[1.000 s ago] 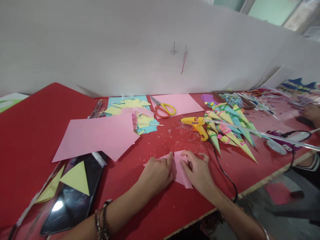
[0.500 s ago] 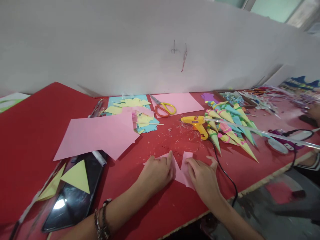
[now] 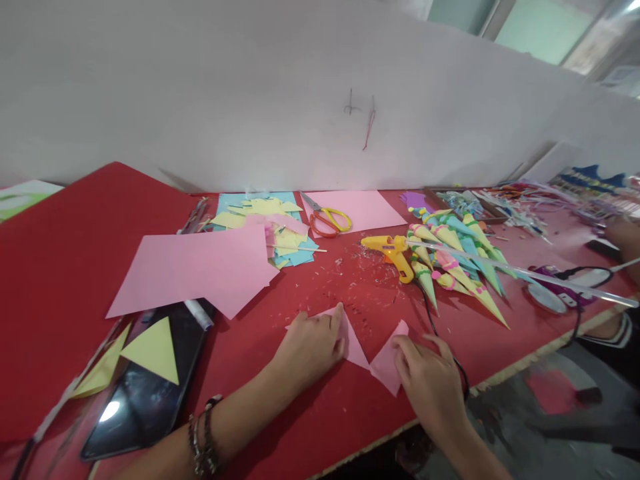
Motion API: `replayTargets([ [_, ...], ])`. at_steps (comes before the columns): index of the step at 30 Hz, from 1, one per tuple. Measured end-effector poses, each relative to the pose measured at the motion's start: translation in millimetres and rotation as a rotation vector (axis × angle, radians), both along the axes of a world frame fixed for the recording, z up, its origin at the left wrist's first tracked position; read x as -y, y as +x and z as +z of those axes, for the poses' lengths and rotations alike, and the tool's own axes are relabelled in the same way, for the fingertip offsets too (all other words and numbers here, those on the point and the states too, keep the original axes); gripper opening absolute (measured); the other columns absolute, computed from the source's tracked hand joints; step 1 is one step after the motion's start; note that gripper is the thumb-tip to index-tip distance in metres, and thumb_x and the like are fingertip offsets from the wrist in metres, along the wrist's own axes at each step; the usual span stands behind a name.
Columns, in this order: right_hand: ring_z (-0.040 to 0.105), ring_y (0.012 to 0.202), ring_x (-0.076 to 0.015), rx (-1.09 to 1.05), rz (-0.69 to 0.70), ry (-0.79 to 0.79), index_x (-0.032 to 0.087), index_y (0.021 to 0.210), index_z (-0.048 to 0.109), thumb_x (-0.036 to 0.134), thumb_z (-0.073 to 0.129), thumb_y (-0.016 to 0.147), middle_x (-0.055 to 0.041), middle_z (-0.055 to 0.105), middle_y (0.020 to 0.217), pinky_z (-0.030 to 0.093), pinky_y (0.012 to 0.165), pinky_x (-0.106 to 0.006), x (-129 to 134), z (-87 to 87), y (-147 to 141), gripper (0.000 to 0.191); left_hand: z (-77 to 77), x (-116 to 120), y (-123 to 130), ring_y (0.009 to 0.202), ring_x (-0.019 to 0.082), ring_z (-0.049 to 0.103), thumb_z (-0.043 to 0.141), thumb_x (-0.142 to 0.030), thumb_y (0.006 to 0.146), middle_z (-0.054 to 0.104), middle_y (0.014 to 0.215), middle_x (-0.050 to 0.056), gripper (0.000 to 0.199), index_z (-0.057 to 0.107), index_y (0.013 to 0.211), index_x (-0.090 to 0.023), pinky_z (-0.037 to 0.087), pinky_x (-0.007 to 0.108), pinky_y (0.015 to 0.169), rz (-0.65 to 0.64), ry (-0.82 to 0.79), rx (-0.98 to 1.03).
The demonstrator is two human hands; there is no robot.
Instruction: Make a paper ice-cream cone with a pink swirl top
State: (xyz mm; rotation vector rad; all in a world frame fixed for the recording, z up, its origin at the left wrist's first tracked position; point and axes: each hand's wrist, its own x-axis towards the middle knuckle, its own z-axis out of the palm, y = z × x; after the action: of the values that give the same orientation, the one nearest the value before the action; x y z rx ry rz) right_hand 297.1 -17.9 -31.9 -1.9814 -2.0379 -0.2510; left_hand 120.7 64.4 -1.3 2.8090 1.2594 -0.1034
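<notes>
My left hand (image 3: 311,343) presses a pink paper piece (image 3: 355,348) onto the red table, its index finger stretched along the top and the other fingers curled. Part of that paper is hidden under the hand. My right hand (image 3: 431,373) pinches a smaller pink paper piece (image 3: 387,363) to the right, turned at an angle. The two pieces meet near a low point between my hands, with a V-shaped gap above; whether they are still joined there I cannot tell. Beyond my right hand lies a yellow glue gun (image 3: 394,252) with a long clear glue stick in it.
Decorated paper cones (image 3: 457,250) are heaped right of the glue gun. Scissors (image 3: 326,217) rest by a pink sheet at the wall. Left are paper scraps (image 3: 280,247), a large pink sheet (image 3: 200,270) and a dark tablet (image 3: 145,393). Another person's hand (image 3: 623,233) shows far right.
My right hand has moved right and toward me, swinging the smaller pink piece away and widening the gap. My left hand stays in place on its paper.
</notes>
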Motion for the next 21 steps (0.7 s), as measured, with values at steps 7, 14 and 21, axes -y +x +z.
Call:
replayTargets([
  [7, 0.058, 0.056, -0.0174, -0.149, 0.099, 0.06, 0.02, 0.077, 0.059, 0.015, 0.038, 0.081, -0.0016, 0.063, 0.058, 0.04, 0.059, -0.027, 1.0, 9.1, 18.7, 0.022, -3.1, 0.8, 1.1, 0.064, 0.027, 0.064, 0.04, -0.019, 0.079, 0.068, 0.077, 0.013, 0.049, 0.041, 0.125, -0.004, 0.046, 0.039, 0.057, 0.025, -0.016, 0.046],
  [14, 0.063, 0.074, -0.0142, -0.7, 0.279, 0.064, 0.019, 0.084, 0.058, 0.021, 0.043, 0.084, -0.0037, 0.067, 0.08, 0.047, 0.066, -0.02, -26.6, 25.2, -18.1, 0.016, 25.1, -4.7, -13.5, 0.07, 0.018, 0.062, 0.028, -0.035, 0.09, 0.067, 0.081, 0.004, 0.035, 0.053, 0.108, -0.02, 0.041, 0.026, 0.057, 0.055, -0.124, 0.314],
  [21, 0.06, 0.09, -0.0169, -0.866, 0.307, 0.08, 0.018, 0.112, 0.046, 0.023, 0.041, 0.084, -0.008, 0.063, 0.095, 0.049, 0.075, -0.025, -46.7, 24.6, -42.1, 0.029, 27.2, -15.4, -21.9, 0.051, 0.009, 0.043, 0.046, -0.037, 0.08, 0.049, 0.054, -0.005, 0.03, 0.051, 0.059, -0.016, 0.03, 0.02, 0.048, 0.224, -0.498, 0.886],
])
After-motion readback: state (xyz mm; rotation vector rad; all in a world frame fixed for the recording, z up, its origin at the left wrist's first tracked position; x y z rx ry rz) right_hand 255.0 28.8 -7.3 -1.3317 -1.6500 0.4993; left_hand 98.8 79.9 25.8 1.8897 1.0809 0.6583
